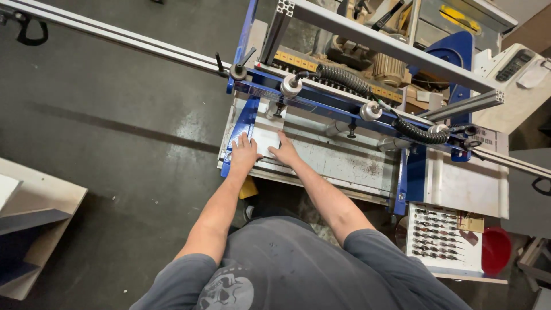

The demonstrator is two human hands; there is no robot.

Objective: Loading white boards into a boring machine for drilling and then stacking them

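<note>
A small white panel (265, 139) lies flat on the grey bed (344, 161) of a blue-framed drilling machine, pushed toward its left blue fence (244, 123). My left hand (244, 154) presses flat on the panel's left edge, fingers spread. On the panel's right edge rests my right hand (284, 150), also flat. Two round clamp knobs (291, 86) hang above on the blue crossbar (321, 106).
A black corrugated hose (344, 80) runs along the crossbar. A white tray of several drill bits (439, 238) and a red cup (495, 250) sit at right. Wooden boards (34, 212) stand at left on the dark floor. A long aluminium rail (115, 34) crosses the top left.
</note>
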